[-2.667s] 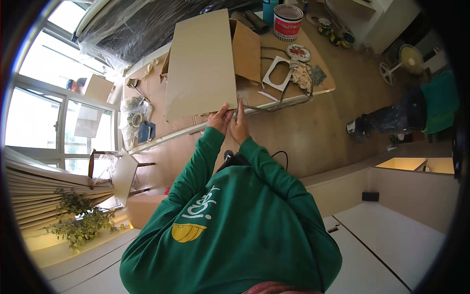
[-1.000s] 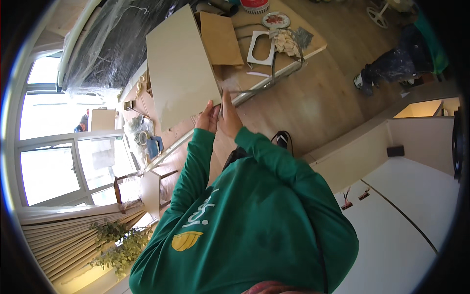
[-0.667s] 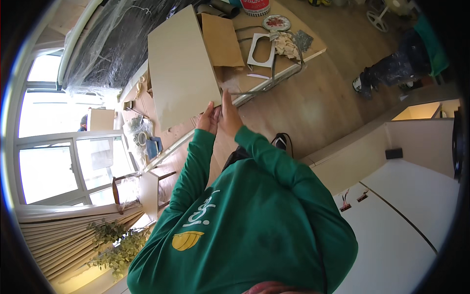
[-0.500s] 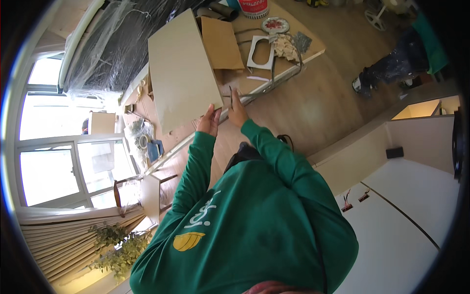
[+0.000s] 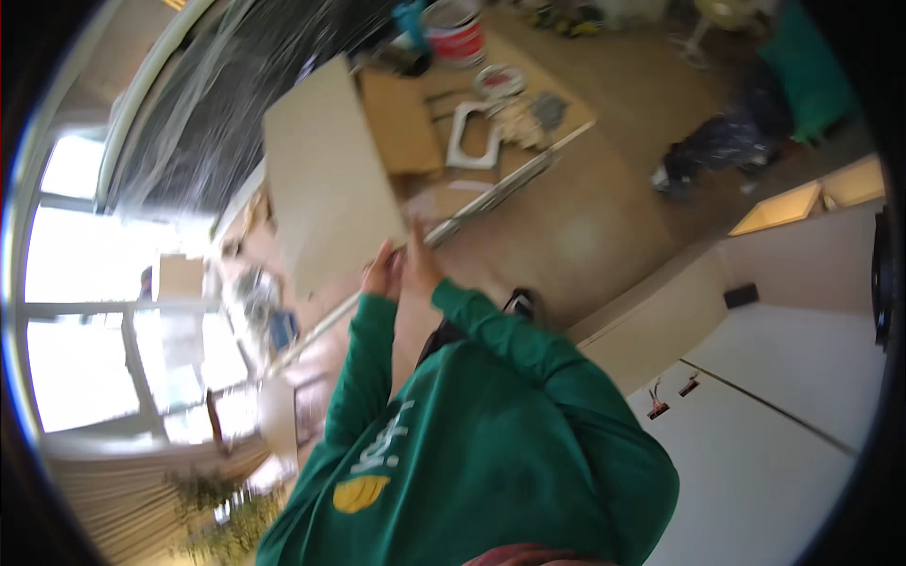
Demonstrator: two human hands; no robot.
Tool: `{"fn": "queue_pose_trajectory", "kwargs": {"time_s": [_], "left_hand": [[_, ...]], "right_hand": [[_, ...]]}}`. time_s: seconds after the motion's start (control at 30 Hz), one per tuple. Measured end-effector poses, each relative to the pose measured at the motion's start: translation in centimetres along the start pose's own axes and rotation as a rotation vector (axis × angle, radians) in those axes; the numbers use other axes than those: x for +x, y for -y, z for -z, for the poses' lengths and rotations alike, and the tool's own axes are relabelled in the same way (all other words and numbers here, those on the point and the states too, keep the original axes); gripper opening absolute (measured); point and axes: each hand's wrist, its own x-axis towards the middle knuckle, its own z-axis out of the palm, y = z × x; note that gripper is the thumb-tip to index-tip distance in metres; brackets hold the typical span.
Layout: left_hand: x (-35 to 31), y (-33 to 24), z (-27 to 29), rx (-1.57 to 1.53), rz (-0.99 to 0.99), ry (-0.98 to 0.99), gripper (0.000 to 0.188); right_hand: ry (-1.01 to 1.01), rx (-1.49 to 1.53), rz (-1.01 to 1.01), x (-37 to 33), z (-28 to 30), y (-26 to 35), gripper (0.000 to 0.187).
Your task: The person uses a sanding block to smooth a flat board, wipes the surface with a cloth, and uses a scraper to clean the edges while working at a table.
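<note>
A large flat beige panel (image 5: 326, 179) lies tilted across the low work surface, its near corner toward me. My left hand (image 5: 381, 274) is at that corner, fingers bent against the panel's near edge. Close beside it, nearly touching, my right hand (image 5: 421, 268) points its fingers up along the panel's side. Motion blur smears its fingers, and whether it holds anything does not show. Behind the panel's right side is a brown cardboard piece (image 5: 401, 123). A white frame with a rounded opening (image 5: 454, 141) lies farther right.
A red and white bucket (image 5: 455, 40), a round lid with red smears (image 5: 499, 82) and crumpled beige material (image 5: 519, 124) are on the surface. Plastic sheeting (image 5: 198, 123) drapes the far left. Another person's dark-clothed leg (image 5: 722, 146) is at right. A white cabinet (image 5: 755, 443) stands near right.
The view has shifted, so the panel and surface sit lower and farther left. My right hand has drawn closer to my left. The thin dark item at its fingers no longer shows.
</note>
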Motion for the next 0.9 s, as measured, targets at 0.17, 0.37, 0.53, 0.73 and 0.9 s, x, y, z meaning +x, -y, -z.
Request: {"fn": "queue_pose_trajectory", "kwargs": {"time_s": [0.17, 0.37, 0.53, 0.73, 0.9], "left_hand": [[-1.2, 0.7, -1.7, 0.058, 0.041, 0.2, 0.041], [-1.2, -0.3, -1.8, 0.171, 0.004, 0.243, 0.048], [-2.2, 0.2, -6.3, 0.136, -0.175, 0.073, 0.03], [-3.5, 0.4, -7.5, -0.325, 0.138, 0.139, 0.029], [-1.9, 0.3, -5.6, -0.666, 0.429, 0.184, 0.034]], "right_hand": [[0.04, -0.552, 0.558, -1.6, 1.6, -2.8, 0.068], [0.16, -0.342, 0.334, -0.9, 0.8, -2.8, 0.08], [0.16, -0.639, 0.09, 3.7, 3.5, -3.9, 0.075], [0.062, -0.542, 0.136, 1.6, 7.4, -3.1, 0.079], [-0.071, -0.498, 0.156, 0.9, 9.2, -4.9, 0.074]]}}
